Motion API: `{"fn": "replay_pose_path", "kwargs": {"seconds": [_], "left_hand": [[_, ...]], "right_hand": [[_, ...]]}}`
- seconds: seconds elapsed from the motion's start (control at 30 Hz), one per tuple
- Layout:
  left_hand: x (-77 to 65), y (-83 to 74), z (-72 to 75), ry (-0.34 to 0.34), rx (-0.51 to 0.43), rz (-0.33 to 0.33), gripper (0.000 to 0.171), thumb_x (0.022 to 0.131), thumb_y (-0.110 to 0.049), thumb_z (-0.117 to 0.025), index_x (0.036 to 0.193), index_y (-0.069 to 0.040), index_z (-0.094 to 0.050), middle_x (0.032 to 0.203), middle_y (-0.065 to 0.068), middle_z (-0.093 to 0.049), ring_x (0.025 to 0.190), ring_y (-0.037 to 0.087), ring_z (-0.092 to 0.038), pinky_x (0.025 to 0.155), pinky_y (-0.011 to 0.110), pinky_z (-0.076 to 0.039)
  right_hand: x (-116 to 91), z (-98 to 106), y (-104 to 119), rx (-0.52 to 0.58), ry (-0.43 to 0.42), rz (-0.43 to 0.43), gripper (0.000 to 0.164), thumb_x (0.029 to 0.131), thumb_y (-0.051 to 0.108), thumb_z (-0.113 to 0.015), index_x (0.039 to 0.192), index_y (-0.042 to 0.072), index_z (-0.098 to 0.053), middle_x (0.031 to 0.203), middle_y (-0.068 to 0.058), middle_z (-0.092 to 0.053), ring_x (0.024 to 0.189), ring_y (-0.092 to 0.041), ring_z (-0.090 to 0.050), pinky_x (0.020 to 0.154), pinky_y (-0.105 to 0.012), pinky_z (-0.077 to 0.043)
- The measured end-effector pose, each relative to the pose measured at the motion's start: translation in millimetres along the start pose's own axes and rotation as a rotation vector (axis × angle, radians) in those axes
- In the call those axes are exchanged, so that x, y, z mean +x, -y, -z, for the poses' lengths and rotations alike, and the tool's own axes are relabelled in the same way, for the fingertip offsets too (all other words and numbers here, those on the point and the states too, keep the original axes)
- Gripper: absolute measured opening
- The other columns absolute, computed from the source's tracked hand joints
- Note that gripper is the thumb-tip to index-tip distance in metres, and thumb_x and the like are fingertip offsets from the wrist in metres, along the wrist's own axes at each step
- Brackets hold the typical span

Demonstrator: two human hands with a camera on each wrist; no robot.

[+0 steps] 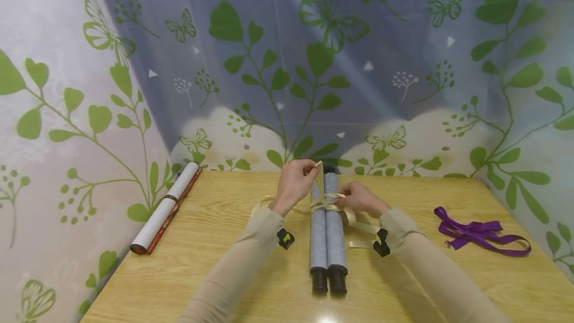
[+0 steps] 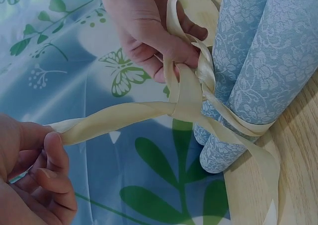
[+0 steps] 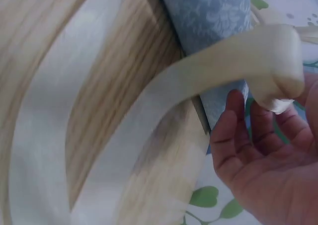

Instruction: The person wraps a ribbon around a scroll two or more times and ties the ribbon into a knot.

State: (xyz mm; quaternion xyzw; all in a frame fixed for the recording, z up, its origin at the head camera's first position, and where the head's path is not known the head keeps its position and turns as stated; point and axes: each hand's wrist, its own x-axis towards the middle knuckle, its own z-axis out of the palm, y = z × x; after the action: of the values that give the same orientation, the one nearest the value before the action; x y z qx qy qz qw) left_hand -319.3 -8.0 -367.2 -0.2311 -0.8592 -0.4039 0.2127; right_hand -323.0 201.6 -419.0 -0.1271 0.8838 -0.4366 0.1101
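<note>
Two pale-blue floral scrolls, just beside the fingers; one cream ribbon round both. Left hand pinches one tail, right hand one loop (one purple ribbon well right of the right fingers).

"What's cut off?"
"The left hand, at the left wrist view's left edge; blue rolls, at its top."
"And the cream ribbon?"
"Runs off the right wrist view's bottom."
</note>
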Motion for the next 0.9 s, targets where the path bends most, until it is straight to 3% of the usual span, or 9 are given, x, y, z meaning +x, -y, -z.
{"fn": "replay_pose_path", "kwargs": {"seconds": [0.3, 0.4, 0.6, 0.77, 0.9], "left_hand": [[-0.6, -0.3, 1.3, -0.006, -0.009, -0.001, 0.016, 0.094, -0.021, -0.066, 0.094, -0.011, -0.078, 0.077, 0.001, -0.074, 0.058, 0.008, -0.057, 0.054, 0.021, -0.044], [-1.5, -0.4, 1.1, -0.004, -0.006, -0.004, 0.016, 0.094, -0.021, -0.066, 0.095, -0.010, -0.078, 0.077, 0.001, -0.074, 0.058, 0.007, -0.057, 0.053, 0.020, -0.043], [-2.0, 0.0, 1.5, -0.006, -0.003, -0.007, 0.017, 0.095, -0.022, -0.065, 0.094, -0.010, -0.078, 0.074, 0.001, -0.073, 0.052, 0.007, -0.053, 0.051, 0.020, -0.040], [-1.4, 0.7, 2.4, -0.010, -0.001, -0.001, 0.018, 0.095, -0.022, -0.065, 0.093, -0.010, -0.078, 0.075, 0.001, -0.073, 0.054, 0.007, -0.053, 0.052, 0.020, -0.041], [-3.1, 3.8, 4.5, -0.016, 0.003, 0.002, 0.017, 0.094, -0.020, -0.065, 0.090, -0.009, -0.078, 0.075, 0.001, -0.073, 0.058, 0.008, -0.057, 0.055, 0.020, -0.043]], "right_hand": [[2.9, -4.0, 0.5, 0.071, -0.012, 0.004, 0.003, 0.089, 0.001, -0.060, 0.089, -0.002, -0.061, 0.078, -0.005, -0.062, 0.066, -0.014, -0.046, 0.063, -0.030, -0.041], [2.6, -3.7, 1.0, 0.058, -0.012, -0.002, 0.008, 0.091, 0.002, -0.060, 0.088, -0.003, -0.065, 0.081, -0.009, -0.066, 0.065, -0.014, -0.046, 0.062, -0.029, -0.041], [1.8, -1.5, 0.1, 0.050, -0.006, -0.020, 0.020, 0.095, 0.006, -0.056, 0.090, -0.003, -0.073, 0.086, -0.011, -0.072, 0.071, -0.014, -0.061, 0.070, -0.038, -0.054], [1.8, 0.6, -0.7, 0.148, 0.013, -0.042, 0.025, 0.096, 0.014, -0.055, 0.093, -0.002, -0.074, 0.089, -0.013, -0.072, 0.077, -0.017, -0.064, 0.080, -0.045, -0.055], [2.4, 2.9, -0.2, 0.252, -0.003, -0.066, 0.039, 0.102, 0.028, -0.050, 0.091, -0.005, -0.067, 0.095, -0.014, -0.070, 0.088, -0.022, -0.065, 0.088, -0.049, -0.053]]}}
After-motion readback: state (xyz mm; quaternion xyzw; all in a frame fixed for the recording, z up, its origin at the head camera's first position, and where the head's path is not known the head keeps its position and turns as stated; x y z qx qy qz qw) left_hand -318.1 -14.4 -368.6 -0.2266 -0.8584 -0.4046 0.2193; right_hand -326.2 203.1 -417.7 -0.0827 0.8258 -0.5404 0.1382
